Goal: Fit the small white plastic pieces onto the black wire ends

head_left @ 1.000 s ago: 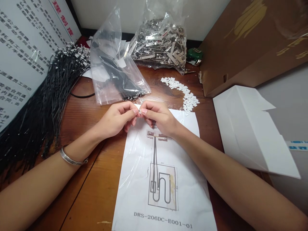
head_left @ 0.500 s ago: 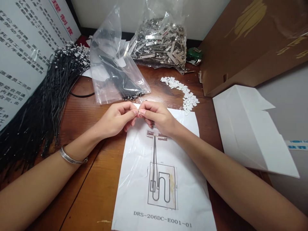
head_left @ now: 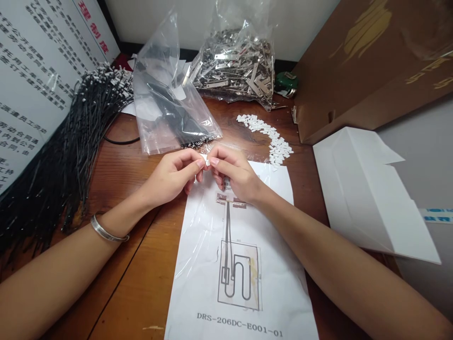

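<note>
My left hand (head_left: 173,175) and my right hand (head_left: 234,173) meet fingertip to fingertip above the top edge of a printed drawing sheet (head_left: 244,264). Both are closed in a pinch on one tiny part (head_left: 206,163), whitish with a glint of metal, too small to name surely. A silver bracelet (head_left: 106,231) circles my left wrist. The remaining fingers of each hand are curled under. A row of small white plastic pieces (head_left: 272,139) lies just beyond my right hand.
A clear bag of black wires (head_left: 170,113) and a bag of metal strips (head_left: 235,66) stand behind the hands. A big bundle of black wires (head_left: 67,146) lies left. A brown cardboard box (head_left: 368,66) and folded white card (head_left: 368,189) sit right.
The hands stayed pinched together, shifting only slightly; the tiny part between the fingertips now shows more of its white side.
</note>
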`<action>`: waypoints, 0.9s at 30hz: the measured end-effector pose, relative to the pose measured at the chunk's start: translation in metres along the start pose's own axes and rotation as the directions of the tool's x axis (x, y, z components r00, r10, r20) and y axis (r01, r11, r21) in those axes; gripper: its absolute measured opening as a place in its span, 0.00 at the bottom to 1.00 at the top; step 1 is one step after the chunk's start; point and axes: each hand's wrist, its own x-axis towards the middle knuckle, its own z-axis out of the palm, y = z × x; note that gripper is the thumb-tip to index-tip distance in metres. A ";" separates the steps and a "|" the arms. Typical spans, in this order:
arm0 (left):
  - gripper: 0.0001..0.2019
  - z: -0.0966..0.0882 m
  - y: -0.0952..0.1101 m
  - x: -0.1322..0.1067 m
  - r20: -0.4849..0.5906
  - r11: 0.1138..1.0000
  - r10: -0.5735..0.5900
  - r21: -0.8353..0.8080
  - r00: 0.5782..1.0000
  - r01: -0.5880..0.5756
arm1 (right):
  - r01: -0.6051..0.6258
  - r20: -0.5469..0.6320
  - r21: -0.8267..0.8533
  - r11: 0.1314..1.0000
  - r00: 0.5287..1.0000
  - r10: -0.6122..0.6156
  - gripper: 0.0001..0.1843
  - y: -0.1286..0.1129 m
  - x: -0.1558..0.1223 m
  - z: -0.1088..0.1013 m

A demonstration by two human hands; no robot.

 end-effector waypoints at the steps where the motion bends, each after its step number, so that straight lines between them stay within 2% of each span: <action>1: 0.13 0.000 0.000 0.000 0.004 1.000 -0.001 0.004 1.000 0.001 | -0.003 0.001 -0.005 1.000 1.000 0.003 0.11 0.001 0.000 0.000; 9: 0.12 0.000 0.002 -0.001 0.016 1.000 -0.016 0.021 1.000 0.016 | -0.011 0.013 -0.001 1.000 1.000 0.011 0.12 -0.001 -0.001 0.000; 12: 0.12 0.001 0.003 -0.001 -0.013 0.999 0.002 0.038 1.000 -0.001 | 0.010 0.024 -0.014 1.000 1.000 -0.010 0.11 -0.002 -0.001 0.000; 19: 0.08 0.002 0.006 -0.002 -0.033 0.998 -0.011 0.066 0.999 0.013 | 0.019 -0.033 -0.024 1.000 0.999 -0.019 0.08 -0.002 -0.001 0.003; 27: 0.11 0.001 0.004 -0.004 -0.022 0.993 -0.007 0.115 1.000 0.010 | 0.002 -0.007 -0.009 1.000 1.000 -0.002 0.09 -0.002 -0.001 0.002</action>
